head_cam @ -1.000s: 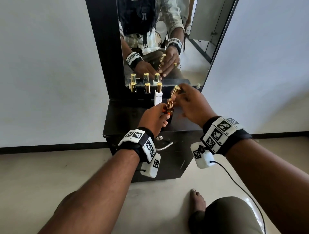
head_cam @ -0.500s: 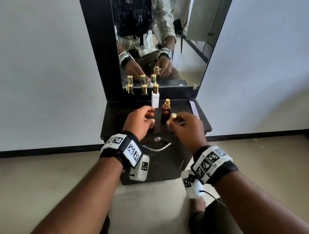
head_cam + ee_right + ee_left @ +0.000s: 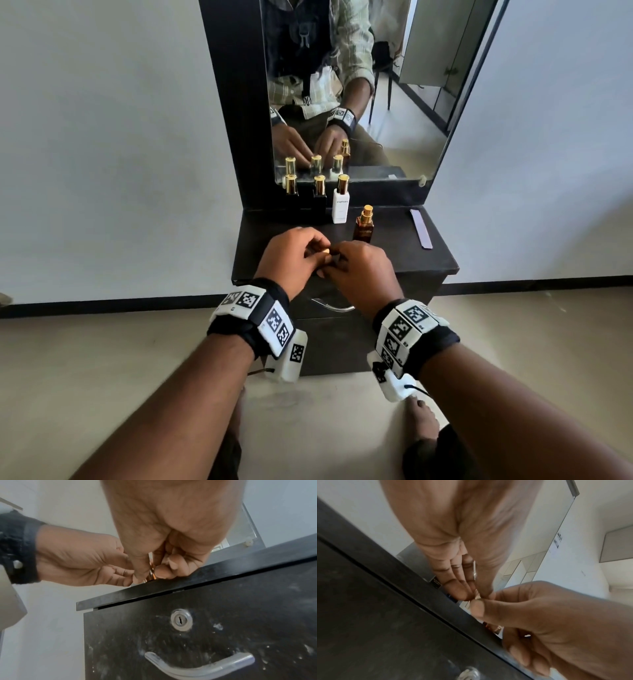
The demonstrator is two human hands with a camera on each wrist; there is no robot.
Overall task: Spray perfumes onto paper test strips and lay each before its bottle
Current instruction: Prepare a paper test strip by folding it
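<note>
A small gold cap (image 3: pixel 324 251) is being pinched between the fingertips of the right hand (image 3: pixel 359 274) and the left hand (image 3: pixel 291 260), just above the front edge of the black dresser top (image 3: pixel 421 263). Whether the left hand's fingers are actually closing on it cannot be told, since the cap is mostly hidden. The cap could be fumbled off that edge if it is being passed loosely. The amber bottle (image 3: pixel 363 228) is standing uncapped, its gold sprayer exposed, just in front of the white bottle (image 3: pixel 341 205). A pale test strip (image 3: pixel 421 228) is lying well apart, at the right.
</note>
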